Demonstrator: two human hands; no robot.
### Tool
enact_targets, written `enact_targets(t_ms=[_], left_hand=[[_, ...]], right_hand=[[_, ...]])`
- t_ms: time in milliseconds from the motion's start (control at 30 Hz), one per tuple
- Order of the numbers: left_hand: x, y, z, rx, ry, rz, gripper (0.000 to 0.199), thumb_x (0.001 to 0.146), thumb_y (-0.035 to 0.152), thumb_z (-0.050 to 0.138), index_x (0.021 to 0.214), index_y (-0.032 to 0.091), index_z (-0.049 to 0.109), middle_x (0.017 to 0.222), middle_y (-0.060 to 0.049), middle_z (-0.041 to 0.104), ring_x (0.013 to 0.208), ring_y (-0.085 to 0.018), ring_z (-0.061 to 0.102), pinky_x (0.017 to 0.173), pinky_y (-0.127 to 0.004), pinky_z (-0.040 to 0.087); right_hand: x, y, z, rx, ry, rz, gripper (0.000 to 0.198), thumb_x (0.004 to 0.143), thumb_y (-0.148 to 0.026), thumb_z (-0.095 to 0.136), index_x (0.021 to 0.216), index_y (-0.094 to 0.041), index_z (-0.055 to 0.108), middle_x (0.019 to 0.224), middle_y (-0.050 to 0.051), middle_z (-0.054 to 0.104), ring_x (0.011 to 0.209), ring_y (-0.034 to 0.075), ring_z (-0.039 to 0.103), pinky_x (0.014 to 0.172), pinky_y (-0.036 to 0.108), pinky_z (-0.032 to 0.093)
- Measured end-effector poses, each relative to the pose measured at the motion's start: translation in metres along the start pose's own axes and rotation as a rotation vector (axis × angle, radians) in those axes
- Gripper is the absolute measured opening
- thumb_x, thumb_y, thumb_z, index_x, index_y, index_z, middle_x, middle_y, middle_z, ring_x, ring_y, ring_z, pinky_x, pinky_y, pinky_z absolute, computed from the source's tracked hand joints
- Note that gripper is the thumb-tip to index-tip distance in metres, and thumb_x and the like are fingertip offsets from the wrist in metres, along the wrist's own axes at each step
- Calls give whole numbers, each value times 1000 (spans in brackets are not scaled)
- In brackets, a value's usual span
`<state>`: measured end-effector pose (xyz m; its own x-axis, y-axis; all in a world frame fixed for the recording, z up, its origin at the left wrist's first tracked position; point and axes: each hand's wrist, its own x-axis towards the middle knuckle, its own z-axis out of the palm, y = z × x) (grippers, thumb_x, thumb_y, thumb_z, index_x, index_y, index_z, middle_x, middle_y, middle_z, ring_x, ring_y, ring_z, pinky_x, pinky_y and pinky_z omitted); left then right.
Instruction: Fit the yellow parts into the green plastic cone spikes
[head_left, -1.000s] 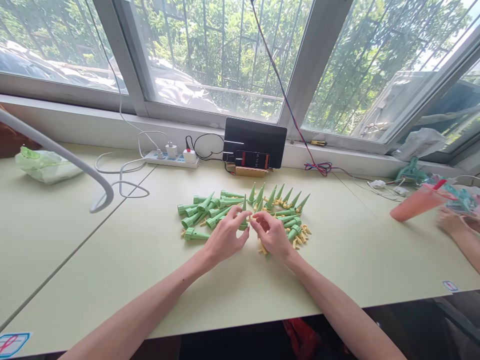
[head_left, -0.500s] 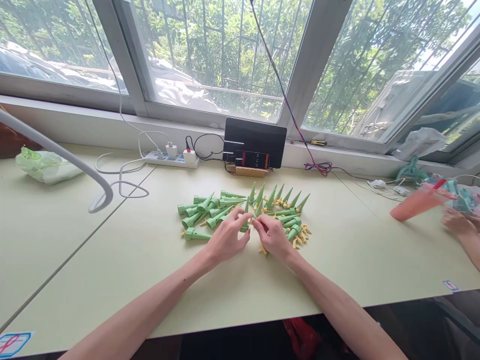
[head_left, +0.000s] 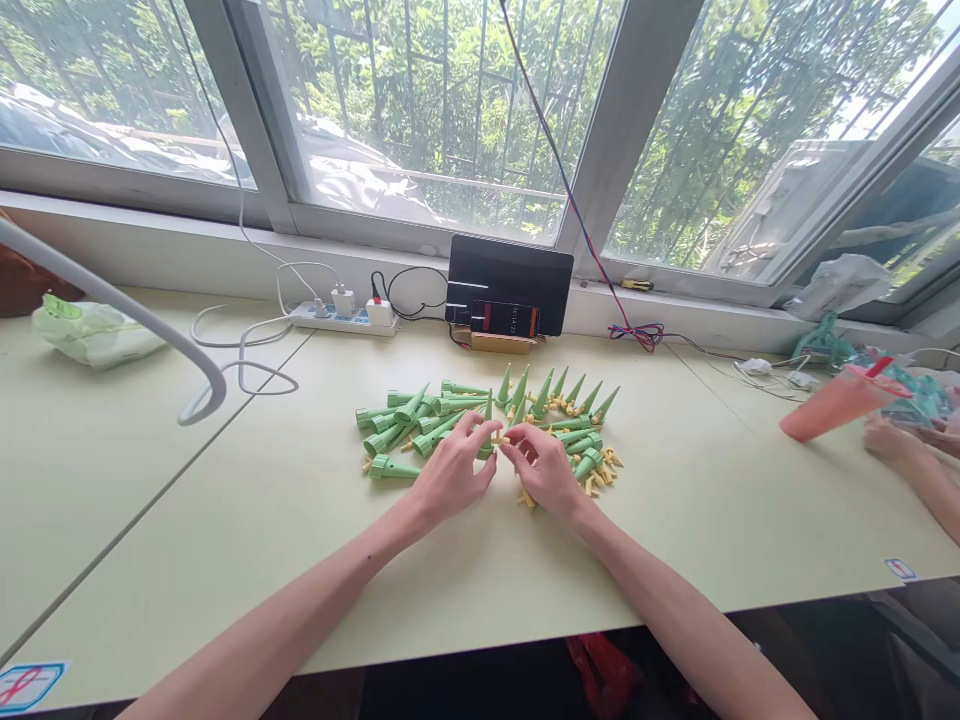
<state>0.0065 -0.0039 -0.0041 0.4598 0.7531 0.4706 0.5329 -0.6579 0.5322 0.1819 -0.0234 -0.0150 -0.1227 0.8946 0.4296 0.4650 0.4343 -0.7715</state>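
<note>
My left hand is closed around a green plastic spike, a hollow cone held point up. Between the thumb and fingertips of my right hand is a small yellow valve piece, touching the spike's side or very near it. Left of my hands lies a heap of green spikes on their sides. Behind and to the right, several spikes stand upright with yellow pieces at them. Loose yellow valve pieces lie right of my right hand, beside more lying spikes.
A phone leans on a black tablet by the window. At the left back are a power strip and white cables. A cup with a red drink leans at the right, near another person's hand.
The spike in my left hand has shifted slightly left, and the yellow piece at my right fingertips shows more clearly. At the far right, the other person's hands have moved.
</note>
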Motion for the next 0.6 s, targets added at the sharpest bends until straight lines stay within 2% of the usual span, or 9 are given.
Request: enact_targets(t_ms=[167, 467, 600], left_hand=[[-1, -1, 2, -10, -18, 15, 39, 87, 13, 52, 124, 26, 54, 116, -7, 53, 65, -9, 59, 63, -25, 53], [-2, 1, 2, -43, -55, 25, 36, 89, 15, 52, 122, 26, 55, 118, -7, 51, 63, -8, 57, 63, -26, 54], [-2, 1, 1, -39, -58, 24, 36, 89, 15, 51, 123, 26, 54, 118, -7, 51, 64, -9, 58, 63, -26, 54]], right_hand=[[0, 0, -1, -34, 7, -19, 18, 94, -33, 53, 85, -19, 59, 74, 2, 60, 61, 13, 52, 54, 25, 41], [0, -1, -3, -133, -6, -74, 32, 99, -32, 44, 71, -20, 51, 64, -1, 49, 58, 13, 42, 58, 27, 35], [0, -2, -2, -135, 4, -50, 35, 99, -35, 44, 69, -19, 50, 60, -2, 46, 55, 12, 40, 56, 26, 34]])
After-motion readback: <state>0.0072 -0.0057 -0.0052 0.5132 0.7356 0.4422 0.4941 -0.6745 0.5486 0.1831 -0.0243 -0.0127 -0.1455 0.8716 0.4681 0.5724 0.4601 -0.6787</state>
